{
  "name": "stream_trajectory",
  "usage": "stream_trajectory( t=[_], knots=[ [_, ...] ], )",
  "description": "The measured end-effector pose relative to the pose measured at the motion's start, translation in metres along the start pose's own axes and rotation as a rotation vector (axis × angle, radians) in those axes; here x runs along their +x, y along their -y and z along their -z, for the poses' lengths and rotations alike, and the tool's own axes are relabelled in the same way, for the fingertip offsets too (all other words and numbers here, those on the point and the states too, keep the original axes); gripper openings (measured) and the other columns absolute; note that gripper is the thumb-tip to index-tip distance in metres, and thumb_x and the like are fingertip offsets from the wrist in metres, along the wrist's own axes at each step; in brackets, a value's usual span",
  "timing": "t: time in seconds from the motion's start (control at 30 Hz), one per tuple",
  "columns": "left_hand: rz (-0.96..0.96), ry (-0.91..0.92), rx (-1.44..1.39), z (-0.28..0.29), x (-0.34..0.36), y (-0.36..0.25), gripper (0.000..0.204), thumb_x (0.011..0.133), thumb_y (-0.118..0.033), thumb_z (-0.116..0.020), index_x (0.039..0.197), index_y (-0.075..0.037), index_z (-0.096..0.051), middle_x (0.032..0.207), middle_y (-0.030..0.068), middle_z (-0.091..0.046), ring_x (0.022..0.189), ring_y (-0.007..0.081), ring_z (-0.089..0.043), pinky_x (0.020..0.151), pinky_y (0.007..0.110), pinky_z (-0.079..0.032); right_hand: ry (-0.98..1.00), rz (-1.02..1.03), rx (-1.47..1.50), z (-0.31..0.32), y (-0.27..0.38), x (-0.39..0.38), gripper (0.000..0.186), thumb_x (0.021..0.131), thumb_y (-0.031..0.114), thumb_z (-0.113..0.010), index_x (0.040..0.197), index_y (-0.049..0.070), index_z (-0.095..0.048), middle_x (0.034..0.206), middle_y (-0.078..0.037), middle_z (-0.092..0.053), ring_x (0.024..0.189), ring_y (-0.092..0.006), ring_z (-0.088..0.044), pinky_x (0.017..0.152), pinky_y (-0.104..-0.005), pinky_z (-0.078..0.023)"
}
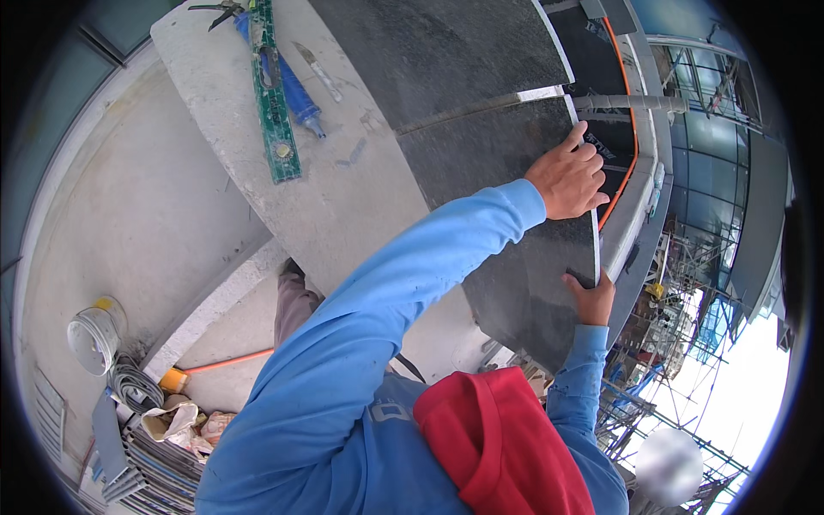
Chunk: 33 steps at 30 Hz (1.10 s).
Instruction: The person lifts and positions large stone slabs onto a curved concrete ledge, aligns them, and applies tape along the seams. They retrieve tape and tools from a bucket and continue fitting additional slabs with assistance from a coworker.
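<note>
Both my hands are at the right edge of a dark grey stone slab [515,266]. My left hand [568,178] reaches across with its fingers curled over that edge. Nearer my body, my right hand [594,300] clasps the same edge, thumb on top and the other fingers hidden. Beyond it lies a second dark slab [446,56], with a narrow pale gap between the two. On the pale ledge [352,197] to the left rest a green spirit level [273,112], a blue sealant gun [299,101] partly under it, and a small knife [316,70].
An orange pipe [636,112] runs along a dark recess right of the slabs. Scaffolding [661,326] stands beyond the drop at right. At lower left are a white bucket [93,339], a coiled hose [136,384], bags [176,425] and stacked metal strips [163,472].
</note>
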State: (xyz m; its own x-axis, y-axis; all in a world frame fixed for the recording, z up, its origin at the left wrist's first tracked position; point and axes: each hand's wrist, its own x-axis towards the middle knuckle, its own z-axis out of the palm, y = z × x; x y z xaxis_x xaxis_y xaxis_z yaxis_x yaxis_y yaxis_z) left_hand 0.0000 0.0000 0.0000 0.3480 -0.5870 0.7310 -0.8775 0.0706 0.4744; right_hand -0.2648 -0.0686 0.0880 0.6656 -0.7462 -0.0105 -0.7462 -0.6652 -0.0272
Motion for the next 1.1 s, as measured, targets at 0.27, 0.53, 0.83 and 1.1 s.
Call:
stream_trajectory(
  t=[0.27, 0.53, 0.83, 1.1],
  knots=[
    [0.008, 0.075, -0.013, -0.002, 0.001, -0.003, 0.043, 0.102, -0.047, -0.057, 0.097, -0.009, -0.076, 0.097, 0.0068, -0.066, 0.110, 0.0246, -0.059, 0.123, 0.061, -0.019, -0.007, -0.094, -0.119, -0.001, -0.005, 0.000, 0.065, 0.063, 0.044, -0.095, 0.101, -0.004, -0.070, 0.085, -0.026, -0.073, 0.084, -0.0420, -0.074, 0.074, -0.0470, -0.056],
    [-0.457, 0.310, 0.044, 0.021, 0.047, 0.001, 0.042, 0.097, -0.048, -0.063, 0.090, -0.007, -0.066, 0.086, 0.0093, -0.063, 0.088, 0.0288, -0.060, 0.084, 0.044, -0.044, -0.369, -0.073, 0.081, -0.001, -0.039, -0.046, 0.063, 0.069, 0.059, -0.086, 0.103, 0.008, -0.070, 0.080, -0.013, -0.074, 0.077, -0.0338, -0.073, 0.082, -0.0440, -0.056],
    [-0.364, 0.655, 0.290, 0.016, 0.054, 0.014, 0.065, 0.080, -0.054, -0.082, 0.111, 0.000, -0.062, 0.110, 0.0192, -0.065, 0.105, 0.0412, -0.060, 0.090, 0.048, -0.044, -0.955, -0.242, 0.033, -0.039, -0.159, -0.209, 0.043, 0.085, 0.036, -0.082, 0.114, 0.007, -0.069, 0.126, -0.009, -0.066, 0.122, -0.0286, -0.062, 0.106, -0.0468, -0.045],
    [-0.272, 0.716, 0.347, 0.024, 0.059, 0.034, 0.064, 0.079, -0.052, -0.084, 0.111, 0.000, -0.062, 0.108, 0.0187, -0.064, 0.109, 0.0428, -0.058, 0.096, 0.049, -0.044, -0.963, -0.201, 0.435, -0.118, -0.148, -0.263, 0.035, 0.082, 0.012, -0.081, 0.114, 0.005, -0.069, 0.115, -0.011, -0.069, 0.113, -0.0315, -0.066, 0.095, -0.0426, -0.054]
  ],
)
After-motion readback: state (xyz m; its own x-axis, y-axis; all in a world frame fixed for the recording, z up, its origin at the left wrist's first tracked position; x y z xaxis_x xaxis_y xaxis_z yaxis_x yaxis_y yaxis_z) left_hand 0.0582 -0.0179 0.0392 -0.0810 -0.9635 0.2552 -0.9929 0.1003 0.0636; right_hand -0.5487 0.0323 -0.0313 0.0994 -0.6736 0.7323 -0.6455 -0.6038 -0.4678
